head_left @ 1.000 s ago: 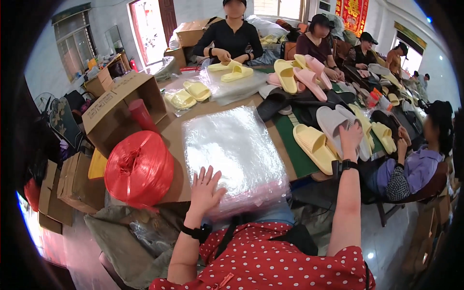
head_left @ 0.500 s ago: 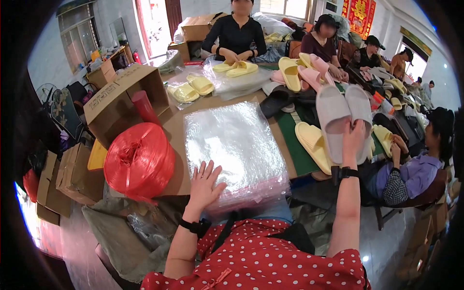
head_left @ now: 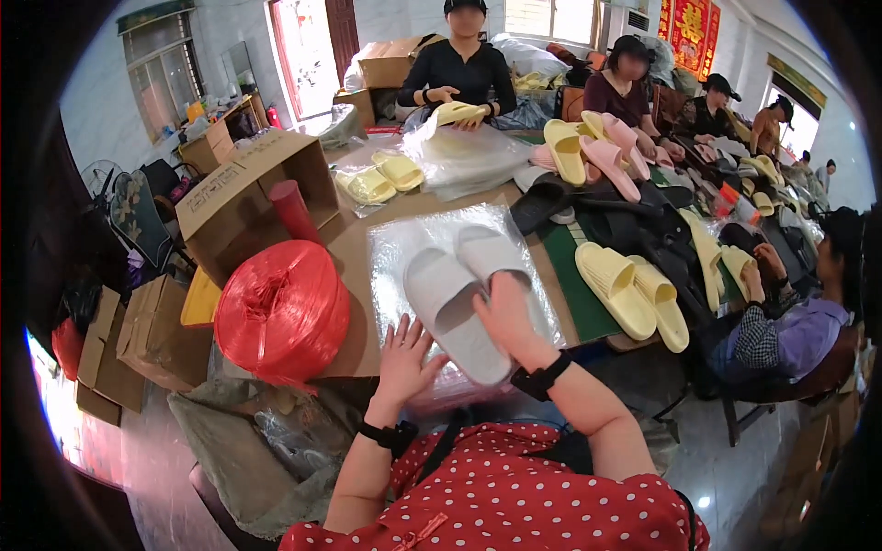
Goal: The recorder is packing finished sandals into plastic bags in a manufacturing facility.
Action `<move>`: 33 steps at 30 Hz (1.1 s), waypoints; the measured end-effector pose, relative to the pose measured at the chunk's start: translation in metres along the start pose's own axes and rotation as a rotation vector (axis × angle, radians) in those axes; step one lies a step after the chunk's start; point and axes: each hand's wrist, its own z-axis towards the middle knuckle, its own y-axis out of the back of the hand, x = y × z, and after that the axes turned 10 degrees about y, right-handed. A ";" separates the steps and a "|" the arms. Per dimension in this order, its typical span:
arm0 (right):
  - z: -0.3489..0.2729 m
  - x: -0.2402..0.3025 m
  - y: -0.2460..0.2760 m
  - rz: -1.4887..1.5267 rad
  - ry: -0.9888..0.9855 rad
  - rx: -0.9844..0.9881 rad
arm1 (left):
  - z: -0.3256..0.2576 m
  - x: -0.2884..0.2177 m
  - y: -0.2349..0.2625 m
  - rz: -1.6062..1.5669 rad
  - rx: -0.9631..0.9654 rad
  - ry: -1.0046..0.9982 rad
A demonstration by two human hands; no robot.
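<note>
A pair of light grey slide slippers [head_left: 432, 285] is over a stack of clear plastic bags [head_left: 390, 243] in front of me. My right hand [head_left: 510, 317] grips the pair near the straps, its fingers partly hidden by the slippers. Flat on the near left part of the stack rests my left hand [head_left: 404, 363], fingers spread and holding nothing, close to the nearer slipper's side. The bags' near edge has a pinkish tint.
A big roll of red plastic twine [head_left: 285, 308] and an open cardboard box [head_left: 253, 197] stand at left. Yellow slippers [head_left: 616, 289] and black slippers [head_left: 542, 202] lie at right. Across the table, a person in black [head_left: 464, 73] handles a yellow slipper; others sit along the right.
My right hand has carried the grey slippers leftward from above the right-hand pile to the bag stack. My left hand stays on the bags. The person opposite has lifted a yellow slipper.
</note>
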 end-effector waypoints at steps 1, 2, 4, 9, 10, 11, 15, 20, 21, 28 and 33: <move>-0.003 0.003 -0.007 0.002 0.002 0.006 | 0.001 0.002 -0.001 0.017 0.008 -0.010; -0.006 0.005 -0.013 -0.099 0.025 0.068 | 0.001 0.004 -0.002 0.015 0.009 -0.005; -0.007 0.009 -0.015 -0.204 0.045 0.137 | 0.000 0.002 -0.003 0.021 0.001 -0.002; -0.009 0.008 -0.020 -0.326 0.009 0.184 | -0.001 0.006 -0.004 0.047 -0.045 -0.008; -0.009 0.007 -0.021 -0.328 0.010 0.185 | -0.001 0.006 -0.004 0.061 -0.045 -0.011; -0.007 0.005 -0.022 -0.320 -0.014 0.212 | 0.000 0.006 -0.004 0.060 -0.046 -0.011; -0.004 -0.012 -0.023 -0.229 0.022 0.265 | 0.000 0.003 -0.003 0.046 -0.050 -0.011; 0.003 -0.026 -0.018 -0.190 -0.054 0.330 | -0.003 0.006 -0.005 0.043 -0.026 0.003; 0.003 -0.031 -0.017 -0.218 -0.042 0.306 | -0.002 0.002 -0.001 0.018 -0.012 -0.002; -0.003 -0.074 0.017 -0.314 -0.146 0.163 | -0.001 0.003 -0.001 -0.028 -0.007 0.003; -0.023 -0.075 0.047 -0.280 -0.193 0.009 | 0.000 0.005 0.002 -0.036 -0.025 0.007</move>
